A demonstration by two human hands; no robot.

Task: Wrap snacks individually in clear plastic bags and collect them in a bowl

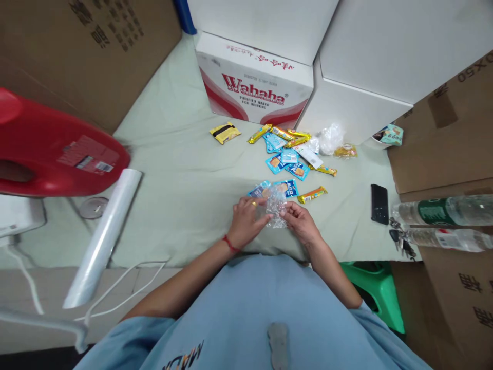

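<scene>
Both hands hold a small crumpled clear plastic bag (276,206) over the pale green cloth. My left hand (246,220) pinches its left side; a ring and a red wrist string show. My right hand (300,220) grips the right edge with closed fingers. Just beyond the bag lie blue snack packets (288,188) and a gold snack bar (312,195). Farther back sits a pile of blue packets (287,156) and gold bars (281,133).
A Wahaha water carton (254,85) and white boxes stand behind. A yellow packet (225,132), a black phone (379,203), keys (400,241), two water bottles (442,210), a plastic film roll (103,236), a red jug (50,146) and a green stool (373,288) surround me.
</scene>
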